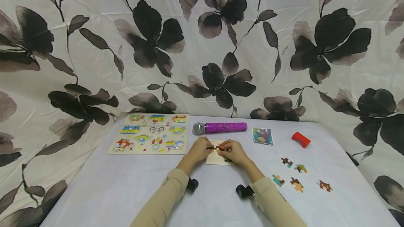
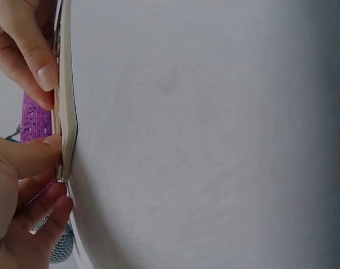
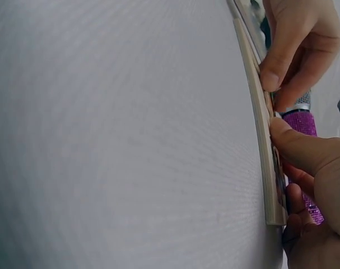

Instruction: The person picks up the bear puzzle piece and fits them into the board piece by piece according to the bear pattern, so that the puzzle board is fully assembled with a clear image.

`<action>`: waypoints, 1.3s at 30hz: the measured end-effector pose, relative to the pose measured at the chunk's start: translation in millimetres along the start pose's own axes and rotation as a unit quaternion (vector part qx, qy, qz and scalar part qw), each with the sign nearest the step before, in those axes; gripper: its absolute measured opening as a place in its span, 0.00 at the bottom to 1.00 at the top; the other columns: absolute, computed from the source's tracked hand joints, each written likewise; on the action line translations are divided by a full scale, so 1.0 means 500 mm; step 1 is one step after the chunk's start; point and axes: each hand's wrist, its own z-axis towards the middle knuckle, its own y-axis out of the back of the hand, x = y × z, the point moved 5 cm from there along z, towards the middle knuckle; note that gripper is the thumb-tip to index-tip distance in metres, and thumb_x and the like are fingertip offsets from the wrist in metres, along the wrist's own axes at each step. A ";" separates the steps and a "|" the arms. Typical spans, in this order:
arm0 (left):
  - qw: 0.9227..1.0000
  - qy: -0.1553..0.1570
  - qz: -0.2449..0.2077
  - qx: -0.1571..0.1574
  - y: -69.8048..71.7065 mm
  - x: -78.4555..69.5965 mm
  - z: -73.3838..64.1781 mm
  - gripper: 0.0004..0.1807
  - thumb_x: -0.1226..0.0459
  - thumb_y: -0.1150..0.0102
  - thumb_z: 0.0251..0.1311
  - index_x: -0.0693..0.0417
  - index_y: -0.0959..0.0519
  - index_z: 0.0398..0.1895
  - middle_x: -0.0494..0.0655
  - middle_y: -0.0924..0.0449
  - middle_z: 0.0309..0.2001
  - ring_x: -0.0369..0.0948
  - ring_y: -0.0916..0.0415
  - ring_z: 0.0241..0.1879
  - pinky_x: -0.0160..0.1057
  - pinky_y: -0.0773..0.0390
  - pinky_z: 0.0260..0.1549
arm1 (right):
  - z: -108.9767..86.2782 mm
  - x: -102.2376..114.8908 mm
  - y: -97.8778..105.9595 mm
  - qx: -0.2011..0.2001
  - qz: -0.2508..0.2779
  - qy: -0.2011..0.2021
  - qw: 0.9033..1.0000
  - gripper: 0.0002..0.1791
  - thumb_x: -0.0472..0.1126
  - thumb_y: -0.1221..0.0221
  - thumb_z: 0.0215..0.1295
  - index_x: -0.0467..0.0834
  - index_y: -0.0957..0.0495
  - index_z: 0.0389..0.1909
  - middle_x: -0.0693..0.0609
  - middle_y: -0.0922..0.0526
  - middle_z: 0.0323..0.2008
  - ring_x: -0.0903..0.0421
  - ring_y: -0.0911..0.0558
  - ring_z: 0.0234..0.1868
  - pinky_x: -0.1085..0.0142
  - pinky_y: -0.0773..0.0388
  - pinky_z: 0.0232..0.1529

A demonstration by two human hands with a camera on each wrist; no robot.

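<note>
In the head view, a small wooden puzzle tray (image 1: 214, 159) lies on the table's middle under both hands. My left hand (image 1: 199, 150) pinches a dark-edged puzzle piece at the tray's upper left, thumb low over the board. My right hand (image 1: 235, 152) holds a brown puzzle piece (image 1: 217, 147) with thumb and fingertips, close beside the left fingertips. More pieces show under the right hand at the tray's right side. Both wrist views see the tray (image 2: 69, 112) edge-on, with the thumbs on its upper face; fingers hide most of the pieces.
Several loose puzzle pieces (image 1: 296, 185) lie to the right. Behind are a purple microphone (image 1: 225, 127), a bear picture card (image 1: 262, 136) and a red block (image 1: 301, 139). A wooden vehicle puzzle board (image 1: 148, 139) lies left. Floral cloth (image 1: 217, 45) hangs behind the table.
</note>
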 end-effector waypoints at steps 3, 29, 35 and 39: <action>0.999 -0.001 -0.021 -0.027 0.004 0.005 -0.005 0.06 0.70 0.35 0.50 0.62 0.15 0.33 0.49 0.22 0.33 0.44 0.25 0.36 0.40 0.24 0.40 | -0.001 0.003 0.001 -0.005 -0.002 0.003 1.000 0.13 0.34 0.32 0.52 0.28 0.17 0.35 0.40 0.18 0.39 0.42 0.20 0.44 0.53 0.23 0.46; 0.996 -0.002 -0.070 -0.052 0.002 0.014 -0.010 0.03 0.69 0.34 0.51 0.62 0.15 0.27 0.47 0.21 0.30 0.42 0.25 0.32 0.36 0.24 0.33 | 0.000 -0.015 0.000 -0.007 0.044 -0.025 0.999 0.16 0.35 0.32 0.51 0.32 0.19 0.42 0.39 0.17 0.42 0.43 0.20 0.46 0.50 0.26 0.51; 0.995 0.023 -0.072 -0.060 0.002 0.020 -0.012 0.06 0.67 0.33 0.51 0.63 0.15 0.29 0.48 0.21 0.31 0.42 0.25 0.32 0.36 0.25 0.32 | 0.002 -0.013 -0.002 -0.029 0.021 -0.020 0.999 0.16 0.36 0.30 0.49 0.34 0.17 0.39 0.42 0.17 0.39 0.45 0.20 0.43 0.52 0.24 0.49; 0.994 0.041 -0.077 -0.061 -0.001 0.024 -0.015 0.09 0.65 0.32 0.50 0.64 0.15 0.31 0.48 0.22 0.31 0.42 0.26 0.32 0.37 0.25 0.33 | 0.003 -0.011 -0.005 -0.045 0.001 -0.018 0.999 0.16 0.38 0.29 0.47 0.34 0.17 0.36 0.43 0.17 0.36 0.47 0.20 0.41 0.55 0.23 0.45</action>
